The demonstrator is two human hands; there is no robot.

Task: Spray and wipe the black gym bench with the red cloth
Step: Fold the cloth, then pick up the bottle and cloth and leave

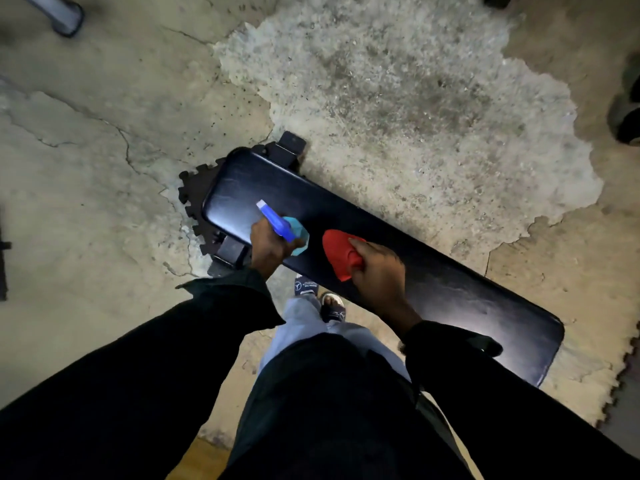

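Fingers [356, 244] pinching bunched red cloth [337, 254], glossy black bench [450, 282]

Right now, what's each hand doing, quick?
Left hand: closed around the blue spray bottle.
Right hand: closed on the red cloth, against the bench.

Both arms in dark sleeves reach forward; left hand [268, 249] fisted around a sprayer [277, 221], right hand [377, 268] palm-down, fingers closed over a cloth [337, 252]
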